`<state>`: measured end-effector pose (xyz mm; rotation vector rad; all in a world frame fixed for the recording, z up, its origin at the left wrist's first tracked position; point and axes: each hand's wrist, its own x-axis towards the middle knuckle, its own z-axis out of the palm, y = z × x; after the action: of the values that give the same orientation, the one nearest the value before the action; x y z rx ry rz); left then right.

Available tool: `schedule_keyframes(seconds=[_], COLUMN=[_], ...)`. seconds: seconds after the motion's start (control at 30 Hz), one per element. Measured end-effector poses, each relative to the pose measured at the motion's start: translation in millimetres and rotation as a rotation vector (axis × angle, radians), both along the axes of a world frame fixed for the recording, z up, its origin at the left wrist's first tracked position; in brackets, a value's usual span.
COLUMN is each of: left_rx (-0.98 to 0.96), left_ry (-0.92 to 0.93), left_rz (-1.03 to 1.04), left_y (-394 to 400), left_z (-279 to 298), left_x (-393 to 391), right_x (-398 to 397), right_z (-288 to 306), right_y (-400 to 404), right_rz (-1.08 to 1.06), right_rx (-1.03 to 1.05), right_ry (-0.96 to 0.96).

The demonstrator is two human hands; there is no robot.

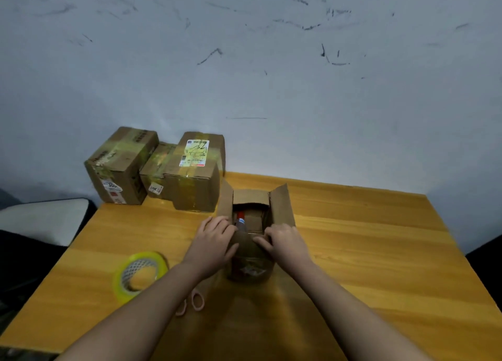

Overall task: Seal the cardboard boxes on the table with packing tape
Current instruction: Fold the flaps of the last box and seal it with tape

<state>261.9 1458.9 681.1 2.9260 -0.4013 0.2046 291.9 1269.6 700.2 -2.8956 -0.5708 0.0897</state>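
Cardboard: four boxes (251,224), one tape roll (140,275)

Open box (254,224): centre of the frame, on the table (366,252); side flaps stand up, near flap is under both hands.
Left hand (214,238): flat on the near flap's left corner, fingers spread.
Right hand (282,241): on the near flap's right corner, fingers curled over its edge.
Bottle (240,223): inside the box, red cap showing.
Tape roll (140,275): lower left, lying tilted on the table, yellowish, well apart from the box.
Scissors (194,302): pink handles just below the left forearm, blades hidden.
Taped boxes (157,167): three, upper left at the table's far corner, touching each other, against the wall (271,75).
Wall: pale, with dark scuffs.
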Motion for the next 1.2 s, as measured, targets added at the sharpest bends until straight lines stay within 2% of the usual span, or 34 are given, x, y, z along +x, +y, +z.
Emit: schedule_keyframes(seconds=[0.1,0.23,0.3,0.47,0.67,0.83,0.93,1.1,1.2], left_rx=[0.047,0.076,0.079,0.051,0.097,0.188,0.216,0.221,0.195], left_ry=[-0.022,-0.083,-0.104,-0.124,-0.107,-0.193,-0.157,-0.108,-0.104], left_rz=[0.002,-0.024,-0.049,-0.083,-0.048,-0.212,-0.238,-0.225,-0.226], left_y=[-1.1,5.5,7.6,14.1,6.6,9.1,11.2,18.6,21.3], left_z=[0.0,-4.0,-5.1,-6.3,-6.0,-4.1,-5.1,-9.5,-13.8], left_x=[-1.8,-3.7,-1.4,3.1,4.5,8.7,11.0,13.8,16.7], right_x=[3.2,19.1,25.7,25.6,1.6,1.3,23.1,44.0,42.6], right_z=[-1.9,2.9,0.4,4.0,-10.5,-26.8,-22.3,-33.4,-40.0], right_y=[1.7,-10.3,-16.0,-18.1,-10.7,11.3,30.1,48.3,45.0], right_rz=[-0.024,0.071,0.127,0.180,0.016,-0.049,-0.031,0.034,0.021], right_rx=[-0.055,-0.080,-0.132,-0.251,-0.117,-0.232,-0.166,-0.240,-0.282], right_ry=[0.014,0.256,0.295,0.129,-0.064,-0.236,-0.212,0.017,0.031])
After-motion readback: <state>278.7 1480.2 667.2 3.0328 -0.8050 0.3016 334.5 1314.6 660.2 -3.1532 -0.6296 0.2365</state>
